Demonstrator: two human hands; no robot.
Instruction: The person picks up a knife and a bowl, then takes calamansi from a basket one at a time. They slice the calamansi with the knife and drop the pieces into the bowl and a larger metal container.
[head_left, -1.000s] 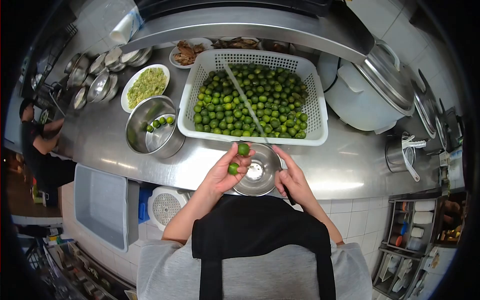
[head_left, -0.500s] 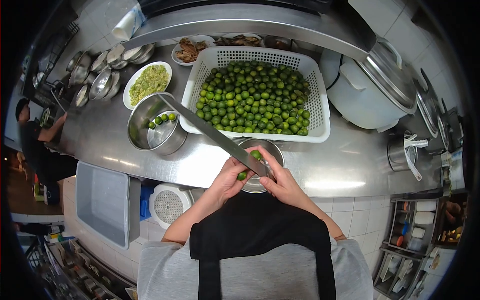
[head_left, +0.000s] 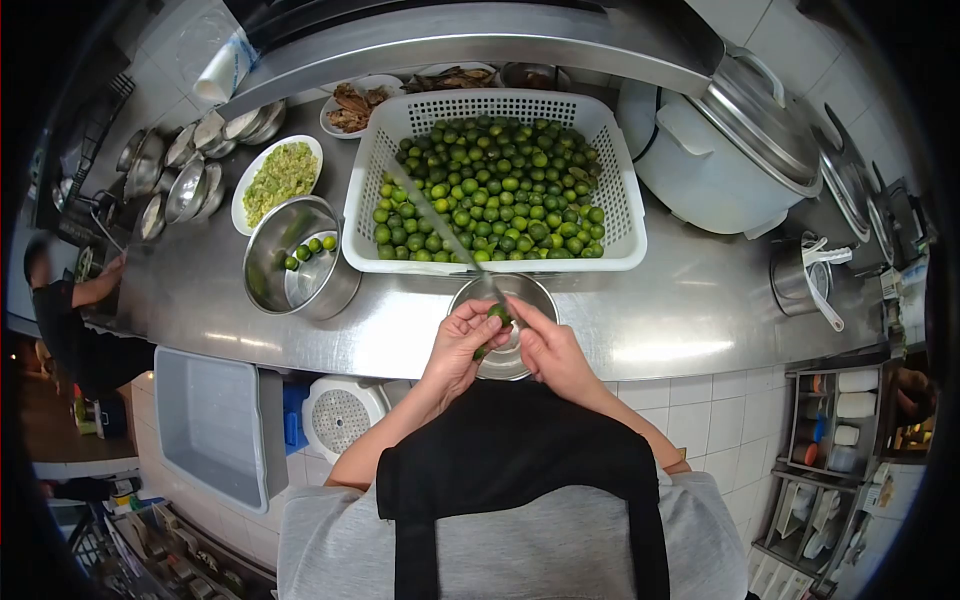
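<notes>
Knife swung since last frame: tip off pot side, now over basket. L→R: pot w/ few limes; L hand, fingers pinched narrow on upper lime, 2nd lime tucked below; bowl under both hands; R hand closed on knife, handle hidden. Step, prob.: cutting upper lime; next stroke wants L fingertips clear of edge. Brands/labels/writing: none legible.

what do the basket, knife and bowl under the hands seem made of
Basket: probably plastic, smooth white, with evenly perforated, moulded-looking walls.
Knife: thin, flat grey blade, likely steel; blur leaves its finish uncertain, and its handle is hidden.
Bowl: likely stainless steel, polished, judging by its silvery reflections.
</notes>
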